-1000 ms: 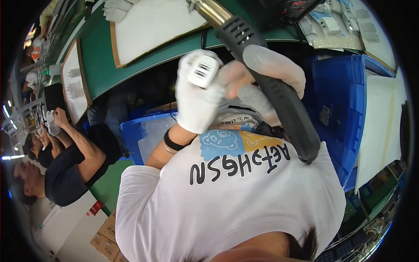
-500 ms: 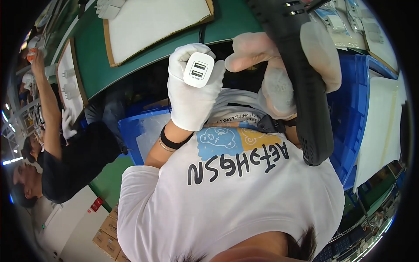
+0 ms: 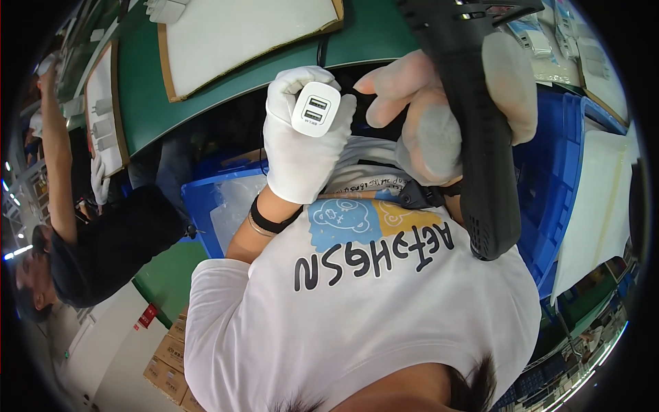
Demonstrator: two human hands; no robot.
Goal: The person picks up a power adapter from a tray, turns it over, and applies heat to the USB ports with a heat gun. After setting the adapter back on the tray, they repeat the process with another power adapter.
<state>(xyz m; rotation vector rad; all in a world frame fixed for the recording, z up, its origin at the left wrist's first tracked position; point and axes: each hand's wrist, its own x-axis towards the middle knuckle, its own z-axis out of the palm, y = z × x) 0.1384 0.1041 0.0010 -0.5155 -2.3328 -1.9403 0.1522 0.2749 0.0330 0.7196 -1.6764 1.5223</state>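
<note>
In my white-gloved left hand (image 3: 300,154), fingers closed, is a white charger (image 3: 316,108) with two USB ports facing up. My right hand (image 3: 439,127), also gloved, is raised higher, close on the right. A long black hand-held tool (image 3: 484,151) with slots and a ribbed lower end runs through its grip. Glove shows on both sides of the tool, and some fingertips point left toward the charger without touching it. The tool covers part of that hand, and its upper end runs out of view.
A cardboard-edged white tray (image 3: 240,51) lies on the green table (image 3: 141,103), with white plug adapters (image 3: 165,9) at its corner. Blue bins (image 3: 549,172) flank me. At left, a co-worker (image 3: 113,247) sits by another tray. Bagged items (image 3: 534,38) lie at far right.
My left hand and the charger have barely shifted. Right fingertips have spread slightly, and the black tool has moved a little. The co-worker's raised arm has moved left.
</note>
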